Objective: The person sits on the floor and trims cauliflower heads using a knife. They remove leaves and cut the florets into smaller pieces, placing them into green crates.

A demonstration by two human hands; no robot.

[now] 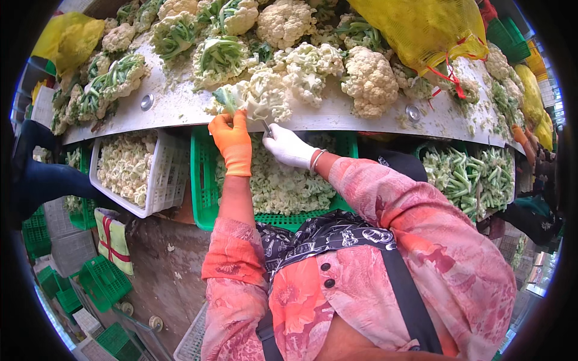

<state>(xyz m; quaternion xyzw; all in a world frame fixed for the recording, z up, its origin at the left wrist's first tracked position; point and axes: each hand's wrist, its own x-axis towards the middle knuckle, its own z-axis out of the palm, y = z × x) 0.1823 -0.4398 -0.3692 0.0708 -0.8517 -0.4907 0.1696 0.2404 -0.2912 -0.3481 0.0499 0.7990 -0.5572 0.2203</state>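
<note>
My left hand (231, 142), in an orange knit glove, pinches the leafy stem end of a cut cauliflower piece (263, 94) at the table's near edge. In a white glove, my right hand (289, 145) grips a small knife (265, 126), its blade angled up towards the florets; most of the handle is hidden in the fist. Beneath both hands sits a green plastic basket (198, 189) holding many loose cauliflower florets (289, 189). A broken-up cauliflower head (311, 72) lies just beyond the held piece, and a whole cauliflower (370, 81) rests to its right.
More cauliflowers (286, 22) crowd the white table (176, 110). Yellow mesh sacks (420, 31) stand at its back. A white basket of florets (156, 180) is at left; cut stems (456, 176) fill a container at right. Other people's legs (58, 178) and a gloved hand (519, 134) show at the sides.
</note>
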